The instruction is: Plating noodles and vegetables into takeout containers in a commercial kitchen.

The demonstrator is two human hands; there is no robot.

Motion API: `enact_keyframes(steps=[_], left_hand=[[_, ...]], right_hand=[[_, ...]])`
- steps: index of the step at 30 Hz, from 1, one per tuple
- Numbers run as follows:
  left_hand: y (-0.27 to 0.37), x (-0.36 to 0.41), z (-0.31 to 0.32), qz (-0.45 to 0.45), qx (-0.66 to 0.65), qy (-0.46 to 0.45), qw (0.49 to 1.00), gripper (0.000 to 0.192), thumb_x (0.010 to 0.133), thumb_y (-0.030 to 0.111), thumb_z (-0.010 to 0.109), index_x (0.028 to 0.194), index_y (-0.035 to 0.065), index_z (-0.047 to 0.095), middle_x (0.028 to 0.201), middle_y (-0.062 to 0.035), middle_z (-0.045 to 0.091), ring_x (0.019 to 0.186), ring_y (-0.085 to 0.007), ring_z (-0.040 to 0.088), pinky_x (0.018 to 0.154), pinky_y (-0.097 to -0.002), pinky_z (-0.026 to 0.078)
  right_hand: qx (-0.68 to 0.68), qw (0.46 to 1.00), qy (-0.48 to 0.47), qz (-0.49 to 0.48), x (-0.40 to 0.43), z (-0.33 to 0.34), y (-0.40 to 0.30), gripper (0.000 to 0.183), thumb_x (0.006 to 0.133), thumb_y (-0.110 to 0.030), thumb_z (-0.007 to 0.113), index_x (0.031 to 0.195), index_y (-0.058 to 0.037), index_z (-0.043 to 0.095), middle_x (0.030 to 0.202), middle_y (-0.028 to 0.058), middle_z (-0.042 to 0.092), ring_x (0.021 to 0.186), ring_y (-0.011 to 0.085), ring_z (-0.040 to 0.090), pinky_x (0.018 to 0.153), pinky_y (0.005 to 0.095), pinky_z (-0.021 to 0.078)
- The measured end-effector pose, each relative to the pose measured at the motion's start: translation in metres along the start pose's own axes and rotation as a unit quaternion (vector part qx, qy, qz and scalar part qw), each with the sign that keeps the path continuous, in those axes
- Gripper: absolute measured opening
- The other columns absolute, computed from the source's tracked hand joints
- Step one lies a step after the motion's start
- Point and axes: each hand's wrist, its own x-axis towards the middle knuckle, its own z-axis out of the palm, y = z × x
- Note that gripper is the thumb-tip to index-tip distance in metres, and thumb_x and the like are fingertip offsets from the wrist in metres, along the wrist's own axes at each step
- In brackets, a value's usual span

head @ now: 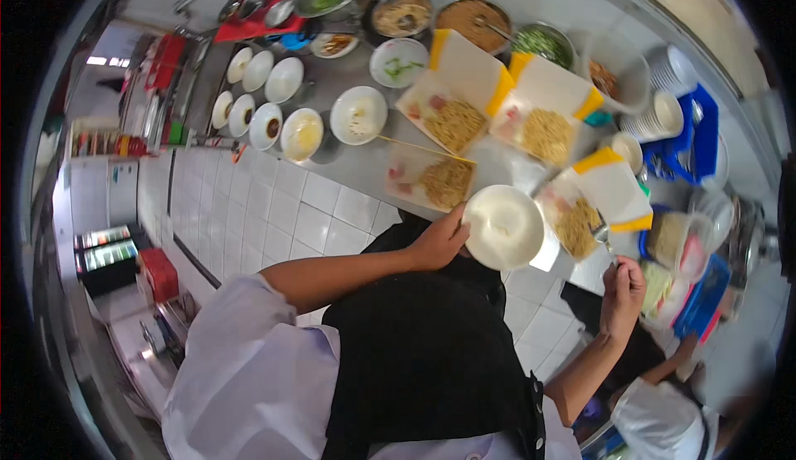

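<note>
My left hand (440, 240) grips the rim of a white bowl (504, 226), which is nearly empty and held over the counter's front edge. In my right hand (624, 279) is a metal fork (601, 233), its tines at the noodles (575, 226) of the rightmost open takeaway box. That box has a white lid with yellow edges (615, 189) folded back. Further left stand more boxes with noodles and pinkish pieces: one at the back (455, 125), one beside it (547, 135), and one near the front edge (446, 183).
Several white bowls (301, 134), some holding dark sauce, line the counter's left part. Behind are pans and bowls of toppings (472, 23). Stacked white bowls (653, 118), a blue basket (704, 130) and plastic tubs (671, 236) stand right. A co-worker (659, 416) is at lower right.
</note>
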Motion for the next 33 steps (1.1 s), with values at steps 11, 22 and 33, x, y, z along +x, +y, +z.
enact_keyframes(steps=[11,22,33], left_hand=[[0.031,-0.029,-0.325,-0.039,-0.176,0.204,0.962,0.054,0.110,0.009,0.039,0.162,0.0066,0.025,0.130,-0.0248,0.068,0.089,-0.0355,0.080,0.072,-0.0414,0.070],[-0.039,0.118,-0.494,-0.154,-0.025,0.153,0.976,0.053,0.105,0.007,0.042,0.158,0.0060,0.035,0.118,-0.0261,0.072,0.086,-0.0345,0.081,0.070,-0.0425,0.069],[-0.075,0.148,-0.515,-0.269,-0.115,0.065,0.954,0.049,0.107,0.013,0.044,0.155,0.0040,0.035,0.119,-0.0306,0.071,0.089,-0.0408,0.079,0.074,-0.0474,0.069]], right_hand=[[0.021,0.951,-0.297,0.085,0.074,0.347,-0.031,0.029,0.108,-0.019,0.064,0.131,-0.0023,0.072,0.085,-0.0061,0.054,0.074,0.0048,0.045,0.067,0.0213,0.0342],[-0.045,0.965,-0.224,0.132,0.131,0.555,0.097,0.033,0.113,-0.018,0.057,0.140,-0.0055,0.068,0.092,-0.0041,0.057,0.069,0.0035,0.046,0.063,0.0205,0.0373],[-0.157,0.980,-0.031,0.114,0.099,0.538,0.165,0.034,0.109,-0.010,0.054,0.139,-0.0032,0.068,0.098,0.0035,0.064,0.071,0.0076,0.053,0.065,0.0244,0.0452]])
